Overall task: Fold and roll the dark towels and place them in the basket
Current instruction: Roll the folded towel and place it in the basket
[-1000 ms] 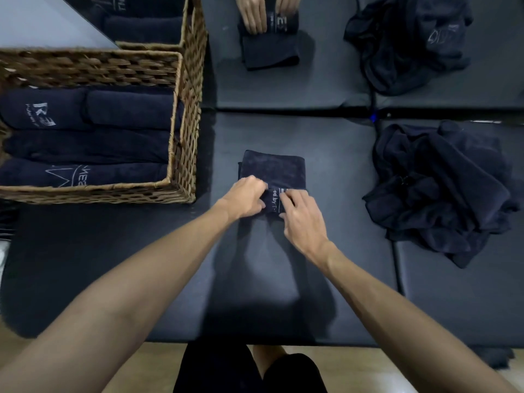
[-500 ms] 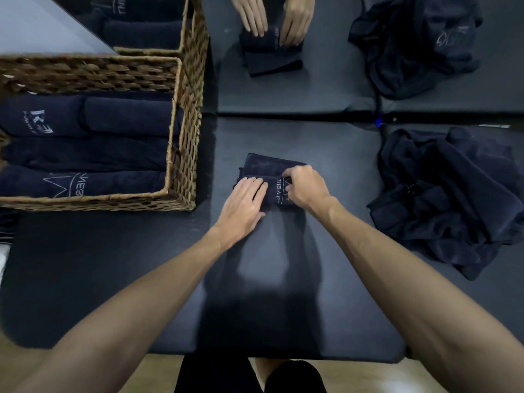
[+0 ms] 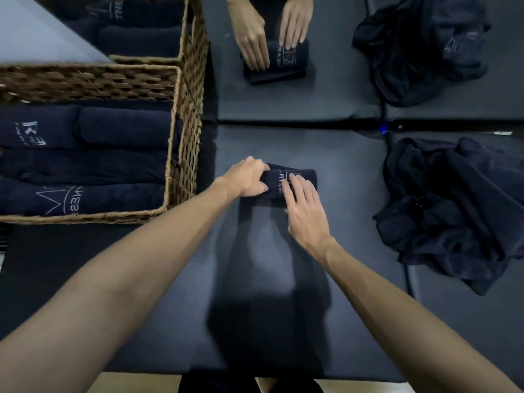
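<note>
Where the wicker basket [image 3: 181, 154] sits at the left of the dark padded desk [image 3: 255, 279], 4 rolled towels [image 3: 85, 165] lie inside it side by side, 2 of them showing pale printed lettering. Just right of the basket's woven wall, near the middle of the desk, lies the rolled dark towel [image 3: 292, 181] being worked, its white logo and lettering facing up. The left hand [image 3: 249, 177] is wrapped over the roll's left end, fingers curled onto the cloth and thumb tucked against the near side. The right hand [image 3: 304, 204] lies flat on the roll's near right part, fingers spread and their tips pressing on the lettering, so the 2 hands sit close together on the same towel with only a narrow strip of cloth showing between them. Both bare forearms reach in from the bottom corners. Farther right, well apart from the roll, a crumpled heap of unfolded dark towels [image 3: 453, 211] rests near the desk's right edge. Along the top runs what looks like a mirror, repeating the basket, the hands on the roll and the heap.
</note>
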